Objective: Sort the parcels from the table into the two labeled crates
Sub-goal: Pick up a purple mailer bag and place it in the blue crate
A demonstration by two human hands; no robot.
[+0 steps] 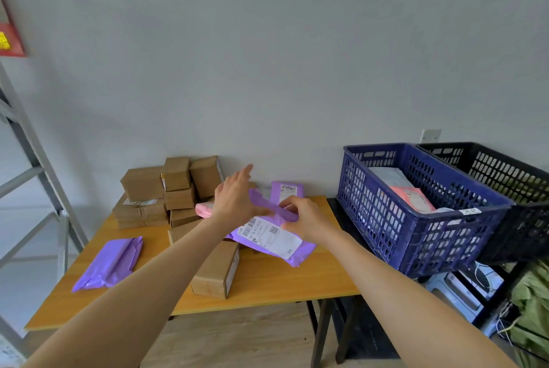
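Note:
My right hand (307,217) pinches a purple mailer bag (274,238) by its folded top edge, lifting it over the wooden table (267,281); its white label faces me. My left hand (234,195) hovers beside the bag's top with straight fingers, its thumb near the purple fold. Another purple bag (111,263) lies at the table's left front. A third purple bag (286,191) and a pink bag (205,208) lie behind my hands. Brown boxes (166,189) are stacked at the back left. The blue crate (416,207) and black crate (511,186) stand to the right.
A brown box (217,272) lies under my left forearm. The blue crate holds a pink parcel (413,198) and pale ones. A grey metal shelf frame (29,165) rises at the left. Under the crates are a dark stand and clutter (466,293).

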